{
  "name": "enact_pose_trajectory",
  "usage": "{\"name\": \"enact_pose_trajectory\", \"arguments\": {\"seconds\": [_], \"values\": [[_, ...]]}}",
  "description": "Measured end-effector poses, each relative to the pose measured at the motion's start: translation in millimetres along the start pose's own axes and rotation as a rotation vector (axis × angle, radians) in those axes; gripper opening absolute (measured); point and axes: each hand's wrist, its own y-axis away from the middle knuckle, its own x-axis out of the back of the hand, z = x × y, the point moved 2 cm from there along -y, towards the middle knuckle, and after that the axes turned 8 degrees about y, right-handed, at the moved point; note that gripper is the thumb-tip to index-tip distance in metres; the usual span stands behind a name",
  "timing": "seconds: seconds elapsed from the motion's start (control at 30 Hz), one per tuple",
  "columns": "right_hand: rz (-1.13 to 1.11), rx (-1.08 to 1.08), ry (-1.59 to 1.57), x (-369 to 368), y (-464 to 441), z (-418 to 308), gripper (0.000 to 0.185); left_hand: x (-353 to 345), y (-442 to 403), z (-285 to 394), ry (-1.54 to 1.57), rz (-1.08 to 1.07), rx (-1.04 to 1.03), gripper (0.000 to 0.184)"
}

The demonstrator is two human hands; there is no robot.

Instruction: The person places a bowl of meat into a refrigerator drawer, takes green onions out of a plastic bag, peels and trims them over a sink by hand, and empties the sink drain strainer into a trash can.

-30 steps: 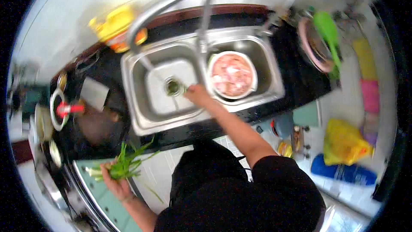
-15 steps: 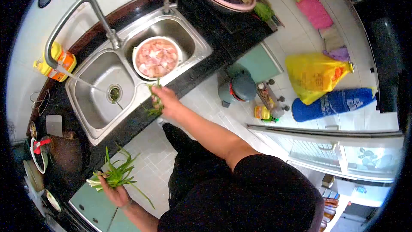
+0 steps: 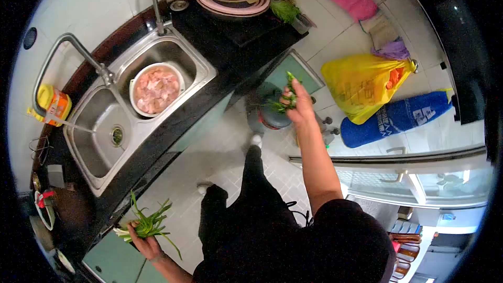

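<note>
In my left hand (image 3: 145, 243), at the lower left, is a bunch of scallions (image 3: 151, 222) with white ends and long green leaves fanning out. My right hand (image 3: 302, 106) is stretched away from the sink, its fingers closed round a small clump of green scraps (image 3: 283, 106). Below that clump on the floor stands a dark grey bin (image 3: 255, 120), partly covered by the hand and greens. Whether the bin's lid is up cannot be made out.
Water runs from the tap (image 3: 73, 36) into the left basin (image 3: 93, 153). A white bowl of raw meat pieces (image 3: 156, 90) sits in the right basin. A yellow bag (image 3: 353, 86) hangs on the wall beside a blue bag (image 3: 395, 118). A cleaver-like blade (image 3: 55, 175) lies left.
My right hand has swung from the sink's edge out to the right over the bin, carrying the green scraps. My body has turned right. My left hand keeps the scallions.
</note>
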Motion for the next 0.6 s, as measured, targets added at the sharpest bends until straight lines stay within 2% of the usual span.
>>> {"name": "enact_pose_trajectory", "arguments": {"seconds": [0.03,0.13,0.23,0.3,0.33,0.37,0.43,0.5,0.57,0.6], "values": [[0.018,0.039,0.043,14,-4,-11,0.020,-6,2,-14,0.002,0.017,0.006,0.015],[0.088,0.001,0.115,63,-29,-23,0.018,-31,4,-64,-0.063,-0.256,0.139,0.015],[0.109,-0.031,0.272,106,-66,-13,0.018,-55,20,-124,-0.116,-0.057,0.121,0.015],[0.160,-0.084,0.459,133,-88,4,0.025,-78,31,-156,-0.151,-0.091,0.255,0.013],[0.256,-0.116,0.616,157,-107,19,0.044,-90,37,-172,-0.173,-0.092,0.263,0.013],[0.254,-0.139,0.624,178,-125,38,0.044,-99,44,-189,-0.194,-0.095,0.271,0.014],[0.204,0.007,0.783,219,-161,79,0.031,-102,47,-217,-0.190,-0.057,0.317,0.014],[0.222,-0.040,0.960,249,-189,115,0.035,-106,51,-239,-0.184,-0.024,0.360,0.014],[0.043,-0.011,1.213,261,-209,141,0.040,-110,54,-259,-0.252,0.009,0.403,0.013],[-0.047,-0.067,1.272,245,-206,130,0.043,-111,54,-266,-0.260,-0.027,0.422,0.013]]}}
